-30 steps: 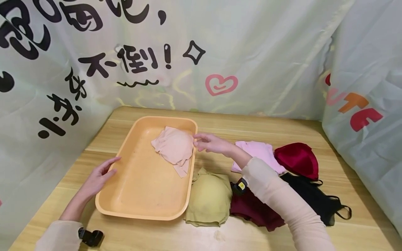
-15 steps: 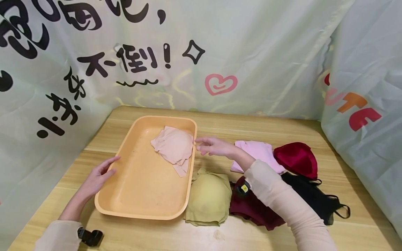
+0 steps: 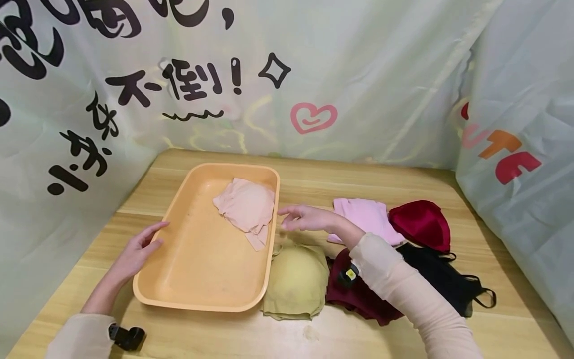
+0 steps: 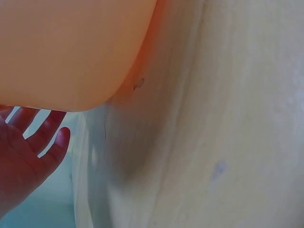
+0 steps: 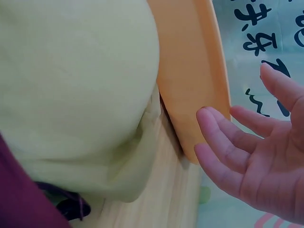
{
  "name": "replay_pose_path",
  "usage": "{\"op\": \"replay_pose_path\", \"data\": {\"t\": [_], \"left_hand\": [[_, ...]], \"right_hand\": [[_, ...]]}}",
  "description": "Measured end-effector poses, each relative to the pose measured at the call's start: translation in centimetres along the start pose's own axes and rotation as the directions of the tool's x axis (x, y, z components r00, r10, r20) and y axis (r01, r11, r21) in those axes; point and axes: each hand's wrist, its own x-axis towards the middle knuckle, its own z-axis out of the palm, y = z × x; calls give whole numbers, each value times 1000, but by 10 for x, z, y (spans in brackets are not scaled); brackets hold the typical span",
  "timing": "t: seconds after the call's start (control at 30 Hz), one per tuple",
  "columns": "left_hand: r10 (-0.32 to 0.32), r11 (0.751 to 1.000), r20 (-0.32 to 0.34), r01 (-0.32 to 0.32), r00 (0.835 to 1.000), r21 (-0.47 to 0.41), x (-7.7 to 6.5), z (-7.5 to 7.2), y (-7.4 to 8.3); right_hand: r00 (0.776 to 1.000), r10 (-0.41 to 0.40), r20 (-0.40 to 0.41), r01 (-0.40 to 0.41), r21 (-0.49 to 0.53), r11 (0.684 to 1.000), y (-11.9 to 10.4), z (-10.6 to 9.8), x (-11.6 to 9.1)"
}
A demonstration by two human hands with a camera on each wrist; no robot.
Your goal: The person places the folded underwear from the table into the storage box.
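In the head view, a peach-orange plastic tray stands left of centre on the table. A pale pink bra lies crumpled inside it, by the right wall. My left hand rests against the tray's left rim, with fingers fairly straight; the left wrist view shows its fingertips at the rim. Beside the right rim is my right hand, its fingers loosely extended and holding nothing; I cannot tell whether they touch the tray. Just nearer than that hand, an olive-yellow bra lies against the tray's right side.
Right of the olive bra lie a maroon garment, partly under my right forearm, and a black strappy garment. Farther back are a folded light pink garment and a dark red satin bra cup. A printed curtain encloses the table.
My right hand has slid a little toward me along the tray's right side, away from where its fingertips were on the rim. The left hand and the garments stay put.
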Motion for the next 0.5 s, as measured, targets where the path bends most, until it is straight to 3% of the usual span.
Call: {"op": "replay_pose_path", "data": {"t": [0.23, 0.5], "left_hand": [[-7, 1000, 3, 7, 1000, 6, -1, -2, -1], [3, 1000, -1, -3, 1000, 20, 0, -2, -2]], "right_hand": [[998, -51, 46, 52, -22, 998, 4, 4, -2], [996, 77, 36, -77, -14, 997, 9, 13, -4]]}}
